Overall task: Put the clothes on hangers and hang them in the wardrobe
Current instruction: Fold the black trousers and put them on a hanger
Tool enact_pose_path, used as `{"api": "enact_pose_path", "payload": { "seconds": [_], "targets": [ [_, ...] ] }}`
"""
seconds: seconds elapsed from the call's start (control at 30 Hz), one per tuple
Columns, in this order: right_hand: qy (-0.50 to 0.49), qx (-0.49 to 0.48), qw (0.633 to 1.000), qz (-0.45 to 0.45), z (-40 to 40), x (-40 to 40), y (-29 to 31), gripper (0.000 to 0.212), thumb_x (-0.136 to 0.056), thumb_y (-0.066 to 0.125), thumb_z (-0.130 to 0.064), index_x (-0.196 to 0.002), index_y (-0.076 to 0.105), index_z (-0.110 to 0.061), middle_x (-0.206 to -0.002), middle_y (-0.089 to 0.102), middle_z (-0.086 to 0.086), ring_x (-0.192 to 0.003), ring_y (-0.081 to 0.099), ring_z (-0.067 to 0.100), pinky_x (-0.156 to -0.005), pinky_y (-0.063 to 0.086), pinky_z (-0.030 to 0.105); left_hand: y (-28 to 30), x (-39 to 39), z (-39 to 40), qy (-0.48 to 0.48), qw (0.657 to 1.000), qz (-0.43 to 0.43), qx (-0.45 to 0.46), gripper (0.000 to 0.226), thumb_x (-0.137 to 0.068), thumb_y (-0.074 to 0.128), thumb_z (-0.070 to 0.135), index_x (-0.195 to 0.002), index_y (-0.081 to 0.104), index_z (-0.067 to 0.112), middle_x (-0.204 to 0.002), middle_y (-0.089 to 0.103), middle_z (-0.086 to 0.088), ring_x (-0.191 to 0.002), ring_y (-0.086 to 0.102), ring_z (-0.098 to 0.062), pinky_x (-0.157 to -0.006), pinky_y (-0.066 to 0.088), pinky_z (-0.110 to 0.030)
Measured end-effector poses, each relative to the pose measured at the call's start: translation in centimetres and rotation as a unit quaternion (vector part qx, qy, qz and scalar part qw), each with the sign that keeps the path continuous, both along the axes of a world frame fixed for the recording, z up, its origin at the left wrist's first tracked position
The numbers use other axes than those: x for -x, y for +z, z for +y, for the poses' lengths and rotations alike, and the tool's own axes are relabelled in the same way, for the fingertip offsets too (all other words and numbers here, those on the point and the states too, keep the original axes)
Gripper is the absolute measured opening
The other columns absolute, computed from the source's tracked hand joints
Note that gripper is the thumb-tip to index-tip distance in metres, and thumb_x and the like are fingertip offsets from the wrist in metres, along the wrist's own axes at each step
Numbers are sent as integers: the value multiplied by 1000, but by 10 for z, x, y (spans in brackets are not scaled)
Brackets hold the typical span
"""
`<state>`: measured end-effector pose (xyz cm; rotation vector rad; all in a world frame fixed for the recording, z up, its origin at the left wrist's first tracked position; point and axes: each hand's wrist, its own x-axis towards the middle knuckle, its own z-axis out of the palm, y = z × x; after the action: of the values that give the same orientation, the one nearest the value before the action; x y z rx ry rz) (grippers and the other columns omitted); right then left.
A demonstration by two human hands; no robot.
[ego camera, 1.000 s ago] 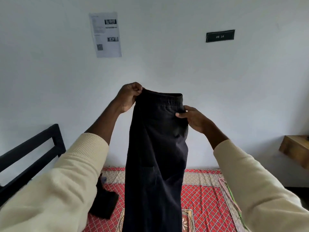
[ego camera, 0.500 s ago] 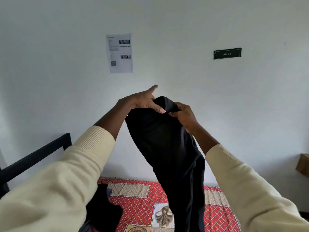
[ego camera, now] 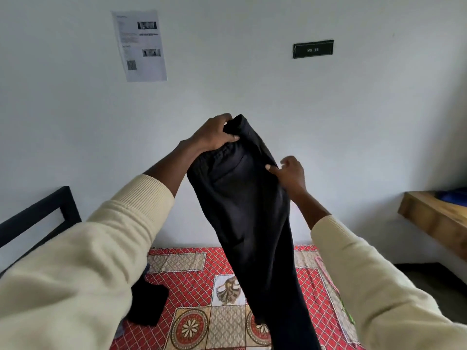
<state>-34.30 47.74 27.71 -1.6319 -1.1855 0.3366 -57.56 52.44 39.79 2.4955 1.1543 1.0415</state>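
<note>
— White wall (ego camera: pixel 252 79) fills most of the view, doesn't it?

— It does. Below it lies a bed (ego camera: pixel 192 281) under a red patterned cover, with a black metal frame (ego camera: pixel 40 218) at its left end.

— And the clothes?

— A pair of black trousers (ego camera: pixel 242 210) hangs in the air above the bed, waistband up, legs trailing down out of view. Another dark garment (ego camera: pixel 147 305) lies crumpled on the cover near the left sleeve (ego camera: pixel 83 274).

— Who holds the trousers?

— A person in a cream sweater. The left hand (ego camera: pixel 214 133) has its fingers closed tight on the bunched waistband at the top. The right hand (ego camera: pixel 290 173) sits lower on the right edge of the fabric; thumb and forefinger touch the cloth while the other fingers are spread loose, so whether it truly grips cannot be told.

— Anything off to the side?

— A wooden shelf (ego camera: pixel 434 218) juts from the right wall, something blue resting on it. A thin pink and green thing, perhaps hangers (ego camera: pixel 331 279), lies on the bed's right edge.

— And on the wall?

— A printed paper sheet (ego camera: pixel 139 45) at upper left, and a small dark sign (ego camera: pixel 313 49) at upper right.
</note>
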Motion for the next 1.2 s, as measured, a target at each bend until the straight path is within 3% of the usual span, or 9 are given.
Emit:
{"api": "enact_pose_path", "payload": {
  "seconds": [0.07,0.13,0.3,0.43,0.67,0.87,0.97,1.1,1.2],
  "targets": [
    [-64,113,986,107,-15,-28,-39,78,-60,66,-80,-100,54,-14,-102,56,4,-96,53,25,-80,45,37,4,-3,2,-18,1000,4,-2,22,-84,74,24,-97,57,16,-93,61,2,-84,56,-15,-70,40,-27],
    [29,218,945,241,-27,-44,-73,85,-74,48,-86,-102,60,-7,-98,60,6,-83,54,21,-73,44,31,9,-2,4,-38,999,7,14,21,-84,75,23,-96,59,17,-91,61,4,-81,56,-12,-71,40,-26],
    [199,187,887,372,-29,-39,-109,31,-101,43,-40,-93,65,-19,-93,62,-1,-87,50,14,-81,31,33,20,-7,3,-72,996,0,53,23,-83,77,18,-101,64,12,-90,64,4,-77,59,-6,-72,45,-22],
    [169,140,928,301,-25,-36,-123,18,-96,53,-11,-110,63,-13,-109,63,6,-104,53,20,-100,28,41,31,3,-2,-81,994,-11,75,25,-82,77,12,-104,65,12,-84,66,7,-69,61,2,-68,49,-13],
    [200,62,933,293,-14,-19,-102,11,-92,61,-8,-82,65,-11,-85,66,4,-87,57,20,-79,37,33,41,33,-2,-59,994,-6,91,27,-80,79,10,-104,67,11,-90,68,4,-80,64,-9,-82,52,-28],
    [301,138,934,137,-18,15,-105,25,-88,55,6,-107,66,-6,-105,67,8,-96,60,19,-77,43,27,54,51,-8,-38,995,-24,90,30,-79,80,13,-106,67,9,-100,70,-11,-86,64,-16,-90,53,-38],
    [295,102,930,193,-13,25,-103,21,-84,55,8,-99,67,1,-97,67,13,-94,60,25,-82,44,34,61,54,-14,-40,994,-24,94,31,-80,79,12,-108,67,9,-97,70,-5,-85,64,-13,-86,53,-32],
    [328,86,867,366,-11,13,-98,20,-97,55,-24,-106,68,-13,-97,65,5,-92,60,19,-85,40,36,66,70,-15,-25,995,-32,96,32,-80,79,11,-110,67,8,-99,69,-6,-84,65,-13,-83,53,-28],
    [316,105,890,311,-11,18,-84,22,-98,49,-10,-109,68,-11,-88,65,2,-80,56,17,-78,41,33,64,71,-16,-19,995,-35,93,31,-80,79,12,-108,67,7,-94,69,-2,-81,64,-13,-80,53,-27]
  ]
}}
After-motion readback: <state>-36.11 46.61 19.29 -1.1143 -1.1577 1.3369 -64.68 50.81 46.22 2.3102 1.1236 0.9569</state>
